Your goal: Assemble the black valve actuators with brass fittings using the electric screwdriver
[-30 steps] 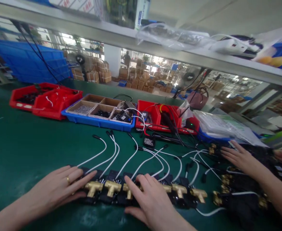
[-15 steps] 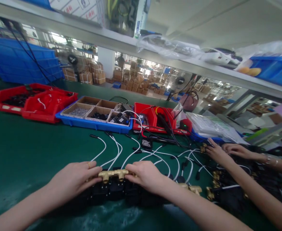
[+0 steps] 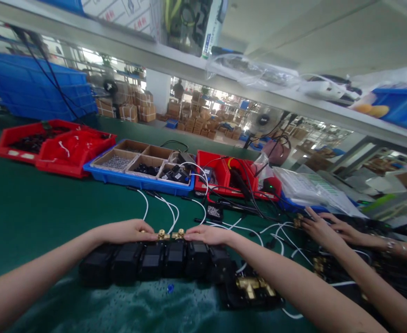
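Observation:
A row of black box-shaped housings (image 3: 153, 261) lies side by side on the green table, with brass fittings (image 3: 162, 235) along its far edge. My left hand (image 3: 128, 231) is closed around the brass at the left part of the row, thumb and fingers pinching it. Farther right, my right hand (image 3: 208, 234) pinches the brass beside another round brass fitting (image 3: 181, 233). Between both hands the two round fittings show; the rest of the brass is hidden by my fingers. White cables (image 3: 170, 215) with black plugs run out behind the row.
Another black unit with a brass tee (image 3: 250, 286) sits by my right forearm. A co-worker's hands (image 3: 323, 231) handle brass parts at the right. Red bins (image 3: 62, 169) and a divided blue tray (image 3: 137, 180) line the back. A shelf (image 3: 185, 58) crosses above; a blue cap (image 3: 170, 288) lies in front.
The row has tilted over with my hands: the black housings now show in front and the brass sits behind them. Both hands have moved slightly away from me.

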### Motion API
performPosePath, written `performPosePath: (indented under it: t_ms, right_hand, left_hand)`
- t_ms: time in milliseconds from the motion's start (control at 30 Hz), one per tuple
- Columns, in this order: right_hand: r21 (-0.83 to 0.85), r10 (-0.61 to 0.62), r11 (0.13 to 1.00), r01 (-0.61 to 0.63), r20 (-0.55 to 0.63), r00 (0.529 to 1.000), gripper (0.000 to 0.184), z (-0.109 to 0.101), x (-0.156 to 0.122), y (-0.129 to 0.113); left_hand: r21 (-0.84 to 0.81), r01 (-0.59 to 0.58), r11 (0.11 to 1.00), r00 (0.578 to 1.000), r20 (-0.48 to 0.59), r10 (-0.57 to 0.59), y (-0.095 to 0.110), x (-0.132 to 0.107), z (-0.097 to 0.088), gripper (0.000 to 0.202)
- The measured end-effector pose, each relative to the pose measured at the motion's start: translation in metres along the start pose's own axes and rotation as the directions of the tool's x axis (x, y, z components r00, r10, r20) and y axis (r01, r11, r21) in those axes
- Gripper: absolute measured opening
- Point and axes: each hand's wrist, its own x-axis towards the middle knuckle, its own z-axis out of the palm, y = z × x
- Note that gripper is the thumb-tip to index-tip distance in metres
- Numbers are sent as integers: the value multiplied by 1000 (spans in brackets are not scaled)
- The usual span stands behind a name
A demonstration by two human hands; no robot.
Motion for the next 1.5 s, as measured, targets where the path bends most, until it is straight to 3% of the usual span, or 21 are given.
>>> performPosePath:
  t_ms: [200,300,367,433,533,667,800,900,967,1033,1133,1267,1367,1500]
  right_hand:
    - [-165,67,980,-113,-261,963,32,-1,3,-7]
    - [-238,33,963,-127,-364,931,29,-11,-9,-21]
    - [-259,-10,960,-109,-420,907,23,-19,-35,-31]
    - [-259,-50,962,-90,-488,872,19,-25,-75,-40]
    - [-233,-60,967,-103,-599,798,20,-20,-147,-43]
    - [-234,-36,956,-174,-686,726,39,17,-218,-20]
    - [-301,-71,932,-203,-699,711,61,68,-229,22]
    - [-318,-91,924,-213,-723,685,50,88,-212,48]
    - [-307,-89,930,-204,-725,683,48,84,-199,58]
    - [-274,-76,946,-172,-703,707,46,69,-188,62]
    - [-173,-28,980,-99,-611,791,36,36,-172,63]
    - [17,98,995,-101,-445,890,34,3,-150,71]
    - [119,208,977,-176,-365,907,36,-10,-135,81]
    - [187,297,952,-244,-355,886,36,-23,-122,89]
  left_hand:
    - [120,-72,990,984,-155,90,-15,24,-21,29]
    - [178,-90,980,960,-246,133,-4,20,-33,32]
    - [214,-98,972,933,-319,165,11,12,-30,38]
    - [240,-121,963,901,-381,208,31,3,-11,41]
    - [291,-224,930,830,-444,338,69,-3,37,41]
    - [476,-387,790,780,-288,555,125,19,102,50]
    - [608,-364,705,814,-160,558,160,67,145,55]
    - [618,-366,696,833,-117,541,170,96,160,44]
    - [606,-350,714,854,-107,509,174,107,155,36]
    - [575,-310,757,884,-118,451,176,114,140,28]
    - [501,-271,822,929,-86,359,175,127,106,18]
    - [399,-258,880,964,50,260,164,154,74,23]
    - [365,-223,904,974,117,193,154,174,67,28]
    - [365,-209,907,976,129,173,151,185,57,29]
